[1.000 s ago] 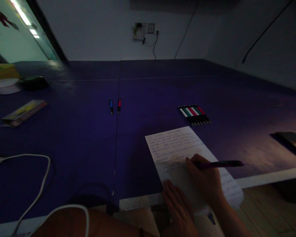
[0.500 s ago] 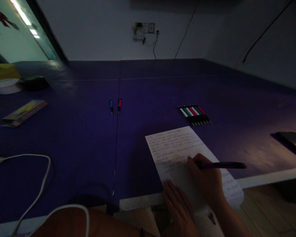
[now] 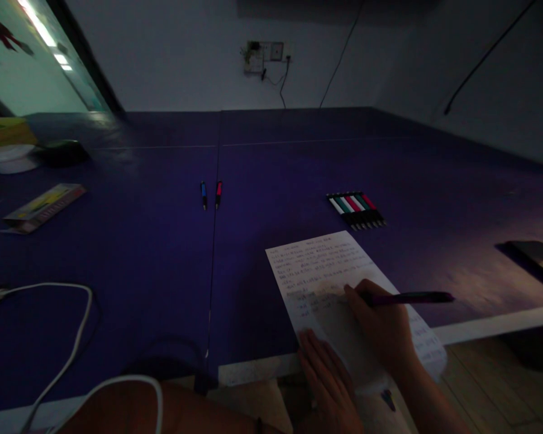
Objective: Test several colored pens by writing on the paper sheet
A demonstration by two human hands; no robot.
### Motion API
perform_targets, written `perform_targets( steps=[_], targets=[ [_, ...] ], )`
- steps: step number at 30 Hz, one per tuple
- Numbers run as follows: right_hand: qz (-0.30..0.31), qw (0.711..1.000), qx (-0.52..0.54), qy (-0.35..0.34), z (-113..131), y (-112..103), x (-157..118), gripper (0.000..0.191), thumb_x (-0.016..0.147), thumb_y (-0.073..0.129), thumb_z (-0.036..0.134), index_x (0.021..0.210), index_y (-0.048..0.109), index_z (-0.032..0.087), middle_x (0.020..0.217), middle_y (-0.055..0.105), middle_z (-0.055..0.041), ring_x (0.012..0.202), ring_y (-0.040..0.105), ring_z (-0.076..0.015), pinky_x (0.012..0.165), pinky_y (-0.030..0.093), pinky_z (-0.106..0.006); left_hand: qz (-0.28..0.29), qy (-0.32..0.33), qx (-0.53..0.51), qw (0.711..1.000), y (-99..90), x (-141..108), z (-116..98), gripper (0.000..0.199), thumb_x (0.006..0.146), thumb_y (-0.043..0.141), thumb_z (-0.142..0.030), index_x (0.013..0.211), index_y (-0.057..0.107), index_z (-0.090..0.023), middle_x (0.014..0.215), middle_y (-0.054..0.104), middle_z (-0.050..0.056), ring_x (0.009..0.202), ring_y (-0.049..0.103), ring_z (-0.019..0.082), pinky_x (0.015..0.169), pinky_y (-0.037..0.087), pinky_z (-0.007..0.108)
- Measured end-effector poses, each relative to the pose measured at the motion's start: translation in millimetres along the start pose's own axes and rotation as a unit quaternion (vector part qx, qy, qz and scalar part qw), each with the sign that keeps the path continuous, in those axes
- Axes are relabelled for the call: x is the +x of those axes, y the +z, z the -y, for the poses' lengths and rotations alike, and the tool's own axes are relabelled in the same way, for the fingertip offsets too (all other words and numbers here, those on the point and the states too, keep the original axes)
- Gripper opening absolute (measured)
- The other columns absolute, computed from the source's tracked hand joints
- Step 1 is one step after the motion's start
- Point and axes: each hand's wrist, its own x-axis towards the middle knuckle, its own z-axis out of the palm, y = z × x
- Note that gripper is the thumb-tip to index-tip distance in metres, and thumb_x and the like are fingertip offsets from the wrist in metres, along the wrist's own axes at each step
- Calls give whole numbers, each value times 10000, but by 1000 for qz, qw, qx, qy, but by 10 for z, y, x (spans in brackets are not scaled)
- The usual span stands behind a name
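Note:
A white sheet of paper [image 3: 319, 265] covered in rows of handwriting lies at the table's front edge, its lower part reaching past the edge. My right hand [image 3: 382, 325] rests on it, fingers closed round a dark purple pen [image 3: 416, 298] whose rear end points right; the tip is hidden behind my fingers. Flat on the lower left of the sheet, my left hand [image 3: 328, 380] has its fingers stretched out. Beyond the paper lies a row of several pens [image 3: 356, 211] with white, green and red barrels.
A blue pen [image 3: 203, 196] and a red pen [image 3: 219, 194] lie by the seam of the purple table [image 3: 154, 241]. To the left are an opened box [image 3: 45, 208], a white bowl [image 3: 11, 158] and a white cable [image 3: 84, 325]. A phone [image 3: 536, 259] lies at the right.
My right hand and the pen have shifted very slightly on the paper. My left hand stays in place on the sheet.

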Motion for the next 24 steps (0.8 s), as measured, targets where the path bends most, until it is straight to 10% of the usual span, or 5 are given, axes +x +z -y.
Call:
perform_targets(
  steps=[18, 24],
  targets=[
    [-16, 1000, -13, 4, -7, 2, 8, 303, 649, 466, 391, 435, 381, 193, 348, 355, 43, 364, 343, -90, 367, 271, -212, 43, -108, 146, 982, 187, -268, -328, 450, 700, 238, -63, 981, 583, 3, 1053, 581, 156, 1141, 357, 300, 754, 512, 383],
    [-25, 1000, -14, 8, 33, -10, 8, 296, 651, 460, 386, 440, 374, 198, 346, 346, 45, 363, 341, -91, 363, 268, -212, 68, -53, 126, 988, 112, -245, -255, 430, 714, 259, -78, 987, 585, -14, 1021, 595, 160, 1160, 327, 284, 708, 532, 321]
  ],
)
